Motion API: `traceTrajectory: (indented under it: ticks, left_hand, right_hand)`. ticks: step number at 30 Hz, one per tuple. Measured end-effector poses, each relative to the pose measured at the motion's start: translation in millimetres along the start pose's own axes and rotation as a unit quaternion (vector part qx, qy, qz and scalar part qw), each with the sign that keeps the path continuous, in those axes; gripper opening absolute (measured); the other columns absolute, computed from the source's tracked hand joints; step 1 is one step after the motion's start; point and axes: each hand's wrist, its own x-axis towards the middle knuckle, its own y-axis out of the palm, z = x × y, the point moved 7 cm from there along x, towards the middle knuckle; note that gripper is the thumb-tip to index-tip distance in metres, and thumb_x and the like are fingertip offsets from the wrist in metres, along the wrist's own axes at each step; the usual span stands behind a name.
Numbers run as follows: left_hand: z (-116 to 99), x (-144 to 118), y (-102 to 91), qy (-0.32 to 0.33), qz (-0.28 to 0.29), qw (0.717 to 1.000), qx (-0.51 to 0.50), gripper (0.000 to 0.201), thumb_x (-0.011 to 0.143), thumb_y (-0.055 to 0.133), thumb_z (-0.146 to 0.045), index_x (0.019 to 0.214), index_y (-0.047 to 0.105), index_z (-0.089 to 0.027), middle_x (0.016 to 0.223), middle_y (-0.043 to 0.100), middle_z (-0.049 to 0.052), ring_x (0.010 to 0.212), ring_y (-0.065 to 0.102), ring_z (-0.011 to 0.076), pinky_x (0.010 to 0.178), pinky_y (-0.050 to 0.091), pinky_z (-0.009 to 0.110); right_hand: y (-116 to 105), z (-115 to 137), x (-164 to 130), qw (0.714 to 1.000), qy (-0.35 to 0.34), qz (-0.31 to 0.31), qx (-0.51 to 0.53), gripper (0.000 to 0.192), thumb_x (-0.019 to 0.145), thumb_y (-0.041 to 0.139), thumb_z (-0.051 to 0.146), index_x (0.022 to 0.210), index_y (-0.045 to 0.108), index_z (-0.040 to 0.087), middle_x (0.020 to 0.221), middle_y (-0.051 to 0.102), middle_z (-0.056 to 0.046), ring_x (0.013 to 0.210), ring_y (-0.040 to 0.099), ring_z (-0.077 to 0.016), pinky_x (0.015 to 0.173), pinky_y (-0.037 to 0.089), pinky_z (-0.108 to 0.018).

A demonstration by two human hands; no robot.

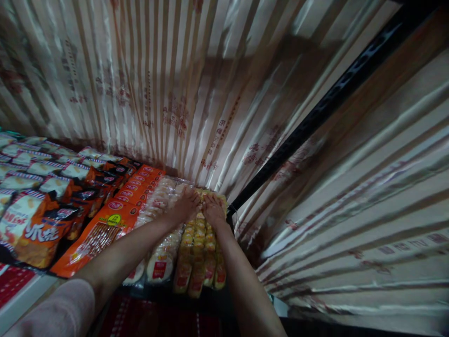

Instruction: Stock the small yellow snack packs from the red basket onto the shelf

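Two hands, left hand (pixel 185 206), right hand (pixel 213 209), together, flat on glossy yellow snack packets (pixel 198 252)

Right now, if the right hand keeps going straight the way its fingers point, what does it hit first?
Probably the striped curtain hanging behind the shelf. The right hand rests on the yellow snack packs, fingers pointing toward the back; nothing else shows between, though depth is unclear.
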Motion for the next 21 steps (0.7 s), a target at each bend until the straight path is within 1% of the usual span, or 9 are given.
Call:
traceTrajectory:
  ticks: [3,5,7,11,13,17,19,21]
  left_hand:
    - [-1.4,3.6,-3.9,-0.008,0.004,1.000,-0.009,0.040,0.092,0.031,-0.033,0.122,0.053,-0.017,0.129,0.053,0.009,0.132,0.029,0.0290,0.107,0.012,0.059]
    - [1.8,8.0,-7.7,-0.029,-0.002,0.999,-0.017,0.040,0.091,0.033,-0.032,0.124,0.051,-0.018,0.129,0.052,0.008,0.133,0.026,0.0296,0.107,0.012,0.059]
    - [6.5,14.3,-9.1,-0.047,-0.011,0.999,-0.022,0.040,0.091,0.034,-0.029,0.127,0.048,-0.019,0.131,0.050,0.009,0.135,0.024,0.0288,0.107,0.013,0.059]
    - [16.2,28.6,1.0,-0.062,0.005,0.998,-0.013,0.043,0.089,0.036,-0.028,0.131,0.045,-0.019,0.136,0.044,0.012,0.135,0.023,0.0299,0.106,0.015,0.060]
    - [19.7,33.3,8.1,-0.067,0.016,0.998,-0.010,0.044,0.089,0.037,-0.029,0.131,0.045,-0.019,0.137,0.043,0.013,0.134,0.023,0.0308,0.106,0.015,0.060]
    - [17.7,37.2,15.3,-0.043,0.017,0.999,-0.016,0.038,0.089,0.038,-0.028,0.124,0.052,-0.022,0.131,0.051,0.010,0.134,0.025,0.0311,0.106,0.012,0.062]
    - [16.6,37.9,12.7,-0.043,0.013,0.999,-0.029,0.036,0.088,0.040,-0.027,0.121,0.054,-0.022,0.127,0.054,0.009,0.133,0.026,0.0310,0.105,0.013,0.062]
    - [15.0,37.3,-0.8,-0.057,-0.011,0.997,-0.059,0.034,0.087,0.043,-0.025,0.118,0.056,-0.021,0.125,0.056,0.009,0.131,0.030,0.0306,0.105,0.017,0.061]
  right_hand:
    - [-3.6,4.5,3.6,1.000,0.008,-0.011,0.014,0.044,0.091,0.028,0.027,0.130,0.046,0.018,0.138,0.044,-0.006,0.134,0.025,-0.0206,0.109,0.010,-0.042]
    - [-9.0,5.9,8.9,0.999,0.013,-0.030,0.016,0.044,0.092,0.025,0.028,0.130,0.046,0.018,0.140,0.042,-0.006,0.135,0.024,-0.0194,0.108,0.011,-0.041]
    - [-12.4,6.5,16.9,0.999,0.012,-0.035,0.005,0.045,0.092,0.026,0.028,0.133,0.042,0.018,0.143,0.037,-0.006,0.136,0.021,-0.0190,0.109,0.011,-0.041]
    - [-10.2,5.7,33.5,1.000,0.004,0.005,-0.026,0.054,0.087,0.036,0.026,0.139,0.031,0.016,0.145,0.032,-0.006,0.137,0.017,-0.0216,0.109,0.009,-0.043]
    - [-7.6,5.5,37.8,0.999,-0.001,0.022,-0.033,0.055,0.085,0.037,0.022,0.139,0.031,0.017,0.143,0.036,-0.006,0.137,0.017,-0.0222,0.109,0.009,-0.045]
    - [-2.7,6.8,37.8,0.999,-0.009,0.032,-0.024,0.048,0.085,0.037,0.021,0.133,0.041,0.019,0.132,0.051,-0.008,0.135,0.022,-0.0222,0.109,0.007,-0.048]
    - [-1.8,6.8,36.0,0.999,-0.007,0.029,-0.011,0.046,0.085,0.039,0.022,0.131,0.044,0.019,0.129,0.053,-0.008,0.135,0.025,-0.0220,0.109,0.005,-0.047]
    - [-4.5,4.7,34.0,1.000,-0.005,0.014,0.012,0.048,0.084,0.041,0.024,0.132,0.042,0.018,0.131,0.052,-0.008,0.134,0.025,-0.0220,0.109,0.007,-0.046]
